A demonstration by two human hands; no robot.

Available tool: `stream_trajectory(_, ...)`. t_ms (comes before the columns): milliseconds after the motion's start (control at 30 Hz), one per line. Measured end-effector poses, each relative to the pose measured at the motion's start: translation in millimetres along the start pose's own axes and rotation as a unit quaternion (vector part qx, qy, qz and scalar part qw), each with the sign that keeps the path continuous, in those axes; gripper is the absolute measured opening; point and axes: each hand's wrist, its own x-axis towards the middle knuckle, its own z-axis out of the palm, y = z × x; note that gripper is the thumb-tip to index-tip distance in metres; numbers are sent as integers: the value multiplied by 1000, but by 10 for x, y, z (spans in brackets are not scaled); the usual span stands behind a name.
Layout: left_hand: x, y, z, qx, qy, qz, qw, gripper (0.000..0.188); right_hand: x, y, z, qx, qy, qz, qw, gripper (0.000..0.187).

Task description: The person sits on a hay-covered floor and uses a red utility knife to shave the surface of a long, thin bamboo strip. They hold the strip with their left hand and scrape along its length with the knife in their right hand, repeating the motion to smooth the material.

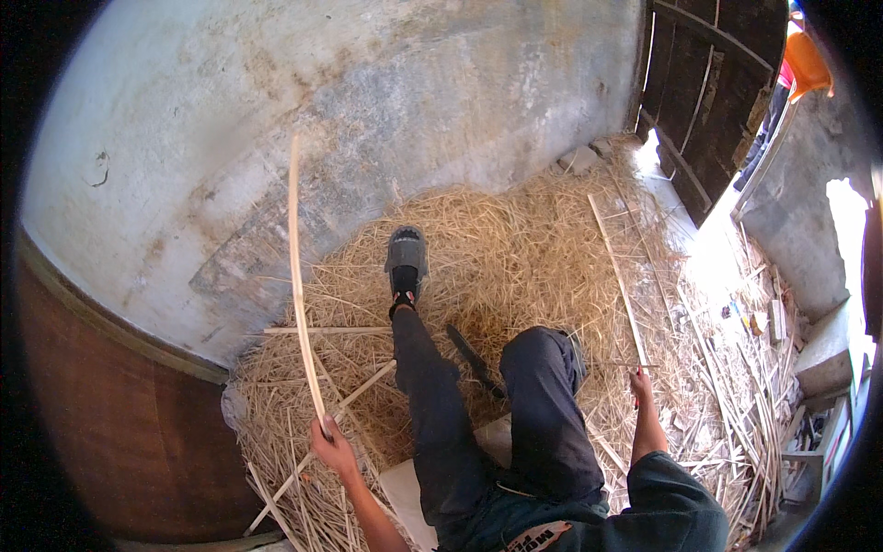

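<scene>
My left hand (335, 448) is closed around the lower end of a long, pale, slightly bowed bamboo strip (298, 267), which rises past the straw toward the wall. Out to the right, my right hand (642, 388) is closed on a slim thing with a red handle; its kind is too small to make out. By that hand's fingertips ends another long pale strip (618, 276), and a short thin piece crosses there. Between my legs lies a long dark blade-like thing (474, 361), partly behind my right knee.
Straw and loose strips (515, 239) cover the floor. A stained wall (368, 120) stands ahead, a brown panel (129, 396) at left. At right, a dark wooden door (708, 92) stands ajar; beyond it, a person with an orange thing (808, 66) is partly visible.
</scene>
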Motion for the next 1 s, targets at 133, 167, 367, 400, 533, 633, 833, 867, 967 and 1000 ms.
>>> stream_trajectory(133, -548, -521, -196, 93, 61, 22, 994, 32, -151, 467, 36, -8, -102, 92, 990, 64)
stream_trajectory(167, -681, -678, -250, 115, 61, 21, 991, 32, -187, 504, 18, -34, -92, 86, 991, 63)
stream_trajectory(367, -1084, -1451, -864, 219, 68, -118, 966, 39, -412, 31, 122, -89, -34, 59, 994, 49)
stream_trajectory(400, -1154, -1504, -992, 268, 94, -83, 955, 42, -459, -139, 181, -76, -21, 65, 995, 48)
stream_trajectory(533, -1785, -2278, -659, 420, 129, -32, 898, 51, -91, 148, -177, -89, 27, 97, 991, 48)
stream_trajectory(633, -2177, -2308, -658, 403, 52, -204, 891, 44, -98, -16, -123, -53, 27, 110, 992, 54)
stream_trajectory(833, -2514, -2458, -421, 266, -116, -392, 873, 25, -127, 121, -144, -76, 49, 100, 991, 58)
stream_trajectory(867, -2481, -2507, -346, 226, -123, -402, 879, 22, -105, 165, -154, -85, 56, 84, 991, 58)
stream_trajectory(967, -2227, -2570, 125, -41, -96, -384, 917, 15, 137, 339, -464, -138, 49, 44, 988, 50)
stream_trajectory(1000, -1926, -2676, 129, -150, -62, -346, 924, 11, 65, 238, -314, -66, 16, 71, 995, 48)
